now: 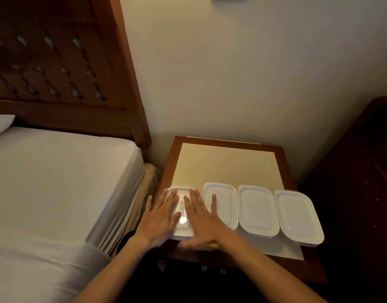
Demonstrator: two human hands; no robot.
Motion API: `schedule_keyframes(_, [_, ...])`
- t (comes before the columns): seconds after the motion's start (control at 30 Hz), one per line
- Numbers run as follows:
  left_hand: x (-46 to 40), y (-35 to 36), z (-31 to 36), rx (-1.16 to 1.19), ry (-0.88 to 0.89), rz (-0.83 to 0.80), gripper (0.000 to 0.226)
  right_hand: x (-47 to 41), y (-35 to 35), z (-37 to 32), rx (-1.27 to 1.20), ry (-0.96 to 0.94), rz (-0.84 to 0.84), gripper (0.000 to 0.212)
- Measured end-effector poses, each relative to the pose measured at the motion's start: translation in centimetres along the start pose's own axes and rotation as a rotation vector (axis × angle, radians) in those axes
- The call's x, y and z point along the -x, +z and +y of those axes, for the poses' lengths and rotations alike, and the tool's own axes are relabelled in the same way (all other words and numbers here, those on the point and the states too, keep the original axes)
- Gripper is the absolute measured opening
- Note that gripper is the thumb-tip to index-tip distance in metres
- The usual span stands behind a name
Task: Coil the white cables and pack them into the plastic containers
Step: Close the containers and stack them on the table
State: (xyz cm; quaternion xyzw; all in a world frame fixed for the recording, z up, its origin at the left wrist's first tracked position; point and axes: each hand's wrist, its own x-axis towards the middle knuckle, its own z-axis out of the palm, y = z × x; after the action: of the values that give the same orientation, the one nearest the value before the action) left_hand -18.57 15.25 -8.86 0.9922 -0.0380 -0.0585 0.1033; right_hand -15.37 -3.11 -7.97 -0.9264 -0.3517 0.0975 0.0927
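Observation:
Several white lidded plastic containers stand in a row along the front of the bedside table [229, 165]. My left hand [159, 217] and my right hand [201, 217] lie flat, fingers straight, pressing on the lid of the leftmost container [182, 224]. My right index finger reaches onto the second container [224, 204]. To the right stand a third container [259, 212] and a fourth container [297, 217], which overhangs the table's right edge. No white cable is visible; the lids hide the contents.
A bed with a white sheet [57, 182] and a carved wooden headboard [57, 62] lies to the left. A cream wall rises behind the table. Dark wooden furniture [360, 171] stands to the right. The table's far half is bare.

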Motion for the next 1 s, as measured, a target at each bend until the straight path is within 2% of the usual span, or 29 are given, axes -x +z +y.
schedule_keyframes(0.07, [0.0, -0.1, 0.0, 0.008, 0.007, 0.003, 0.063, 1.5, -1.7, 1.2, -0.093, 0.045, 0.022, 0.111])
schedule_keyframes(0.1, [0.0, -0.2, 0.0, 0.025, 0.006, 0.001, 0.061, 2.4, -2.0, 2.1, -0.063, 0.075, -0.003, 0.107])
schedule_keyframes(0.2, [-0.2, -0.3, 0.0, 0.069, 0.009, -0.002, 0.061, 4.4, -1.9, 3.7, 0.042, 0.107, -0.054, 0.079])
schedule_keyframes(0.27, [-0.5, -0.3, 0.1, 0.082, 0.01, 0.006, 0.061, 5.0, -0.8, 4.2, 0.036, 0.03, 0.101, 0.06])
schedule_keyframes(0.33, [-0.5, -0.3, 0.1, 0.106, 0.007, 0.016, 0.061, 5.0, 0.0, 4.3, 0.006, -0.007, 0.237, 0.051])
schedule_keyframes(0.43, [-0.5, -0.1, 0.4, 0.135, -0.003, 0.023, 0.061, 5.1, -0.6, 3.6, -0.16, 0.003, 0.452, 0.052])
schedule_keyframes(0.5, [-1.0, 0.2, 0.9, 0.16, -0.004, 0.04, 0.061, 5.2, -1.4, 3.1, -0.151, -0.016, 0.547, 0.056])
schedule_keyframes(0.67, [-4.0, 1.1, 4.0, 0.194, 0.045, 0.036, 0.07, 5.4, -2.4, 3.2, -0.01, -0.055, 0.566, 0.065])
schedule_keyframes(0.8, [-5.2, 0.8, 5.9, 0.273, 0.163, 0.079, 0.086, 5.4, -2.3, 3.9, 0.101, -0.06, 0.534, 0.075])
schedule_keyframes(0.9, [-5.0, 1.4, 4.9, 0.468, -0.015, 0.263, 0.075, 4.9, -2.3, 3.8, 0.145, -0.077, 0.531, 0.076])
schedule_keyframes(1.0, [-4.0, 3.0, 2.8, 0.405, -0.188, 0.227, 0.066, 3.9, -1.7, 3.1, 0.219, -0.089, 0.509, 0.075])
